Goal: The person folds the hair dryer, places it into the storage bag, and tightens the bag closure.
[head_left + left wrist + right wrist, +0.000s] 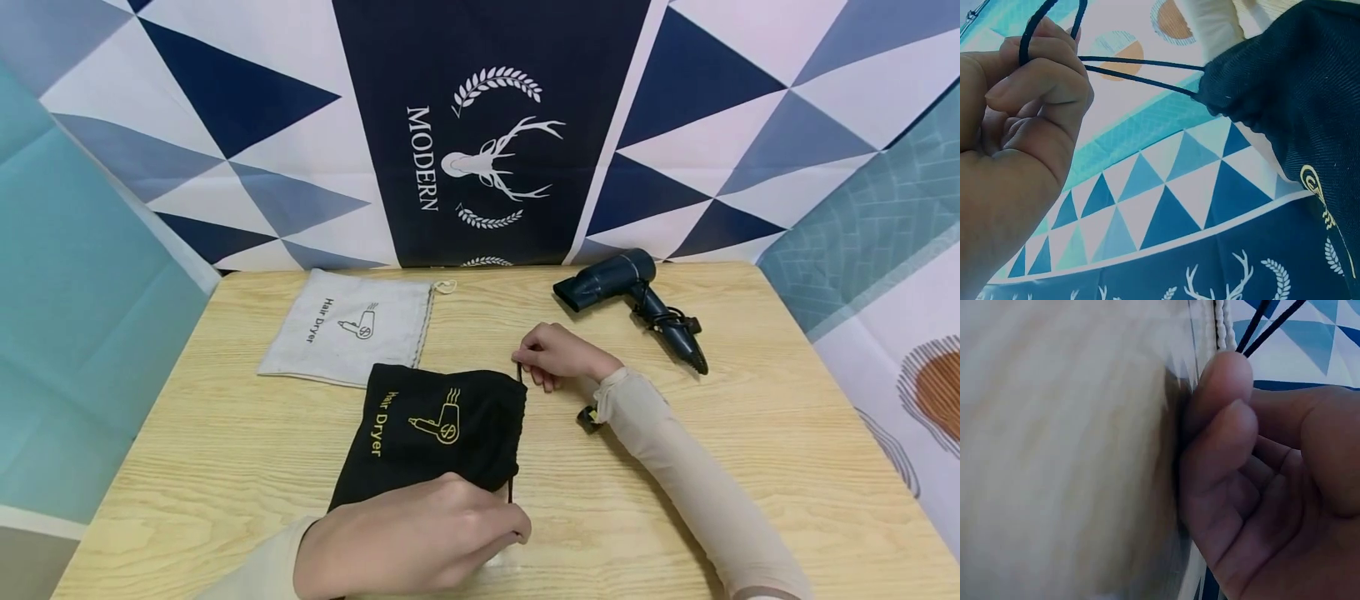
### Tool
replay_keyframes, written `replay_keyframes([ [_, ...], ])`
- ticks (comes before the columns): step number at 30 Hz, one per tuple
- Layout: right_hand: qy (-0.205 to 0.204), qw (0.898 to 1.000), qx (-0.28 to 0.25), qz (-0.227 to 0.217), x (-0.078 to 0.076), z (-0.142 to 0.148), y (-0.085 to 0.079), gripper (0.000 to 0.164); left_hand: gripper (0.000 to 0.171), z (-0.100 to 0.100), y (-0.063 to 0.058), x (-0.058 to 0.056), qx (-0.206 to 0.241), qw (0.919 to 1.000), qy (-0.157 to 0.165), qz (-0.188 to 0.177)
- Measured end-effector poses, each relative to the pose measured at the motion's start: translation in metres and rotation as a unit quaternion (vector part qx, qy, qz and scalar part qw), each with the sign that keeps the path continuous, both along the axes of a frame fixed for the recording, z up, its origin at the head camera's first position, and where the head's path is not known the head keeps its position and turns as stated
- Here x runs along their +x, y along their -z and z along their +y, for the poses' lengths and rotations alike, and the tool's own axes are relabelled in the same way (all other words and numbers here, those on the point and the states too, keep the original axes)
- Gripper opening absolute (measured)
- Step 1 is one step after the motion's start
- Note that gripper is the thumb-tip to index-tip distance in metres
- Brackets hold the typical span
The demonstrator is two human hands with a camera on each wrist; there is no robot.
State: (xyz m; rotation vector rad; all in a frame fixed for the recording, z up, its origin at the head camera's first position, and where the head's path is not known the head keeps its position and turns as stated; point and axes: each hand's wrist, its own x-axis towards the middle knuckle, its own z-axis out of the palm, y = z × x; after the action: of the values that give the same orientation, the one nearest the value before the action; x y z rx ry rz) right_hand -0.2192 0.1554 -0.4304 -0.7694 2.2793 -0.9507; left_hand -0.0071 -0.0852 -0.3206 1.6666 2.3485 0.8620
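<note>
A black drawstring bag [442, 425], printed in yellow with "Hair Dryer" and a dryer outline, lies on the table with its gathered mouth toward the right. My left hand [420, 533] grips the cord at the near end of the mouth. In the left wrist view, the black cord [1141, 61] runs taut from the bag to the curled fingers of that hand [1035, 119] and loops above them. At the far end of the mouth, my right hand [558, 354] pinches the other cord, also seen as two dark strands [1272, 328] in the right wrist view. What the bag contains is hidden.
Behind the black bag lies a flat white drawstring bag [348, 325]. A dark hair dryer [618, 279] with its cable wound round the handle rests at the back right. Beside my right forearm is a small dark object [588, 418]. A patterned cloth wall [495, 225] borders the wooden table's back edge.
</note>
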Motion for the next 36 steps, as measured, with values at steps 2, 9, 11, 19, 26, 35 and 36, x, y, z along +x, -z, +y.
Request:
replay_keyframes([
  [2, 0.003, 1.000, 0.006, 0.002, -0.003, -0.002, 0.001, 0.034, 0.019, -0.001, -0.002, 0.000, 0.000, 0.9998, 0.003, -0.022],
  [9, 0.013, 1.000, 0.001, 0.002, -0.010, -0.003, 0.003, 0.036, 0.015, -0.006, -0.010, 0.005, 0.023, 0.9954, 0.032, -0.087],
  [11, 0.012, 1.000, -0.004, -0.002, -0.010, -0.003, 0.002, 0.036, 0.014, -0.006, -0.013, 0.008, 0.029, 0.9931, 0.049, -0.102],
  [19, 0.019, 1.000, 0.000, -0.009, -0.009, -0.004, 0.000, 0.037, 0.018, -0.009, -0.021, 0.018, 0.032, 0.9834, 0.112, -0.139],
  [26, 0.021, 1.000, 0.006, -0.008, -0.012, -0.006, 0.001, 0.037, 0.015, -0.012, -0.020, 0.015, 0.069, 0.9814, 0.122, -0.131],
  [35, 0.033, 0.999, 0.006, -0.040, -0.010, -0.006, 0.000, 0.035, 0.016, -0.020, -0.012, -0.007, 0.071, 0.9973, -0.001, -0.018],
  [36, 0.034, 0.998, 0.006, -0.044, -0.010, -0.006, 0.000, 0.035, 0.016, -0.021, -0.012, -0.010, 0.070, 0.9974, -0.014, -0.009],
])
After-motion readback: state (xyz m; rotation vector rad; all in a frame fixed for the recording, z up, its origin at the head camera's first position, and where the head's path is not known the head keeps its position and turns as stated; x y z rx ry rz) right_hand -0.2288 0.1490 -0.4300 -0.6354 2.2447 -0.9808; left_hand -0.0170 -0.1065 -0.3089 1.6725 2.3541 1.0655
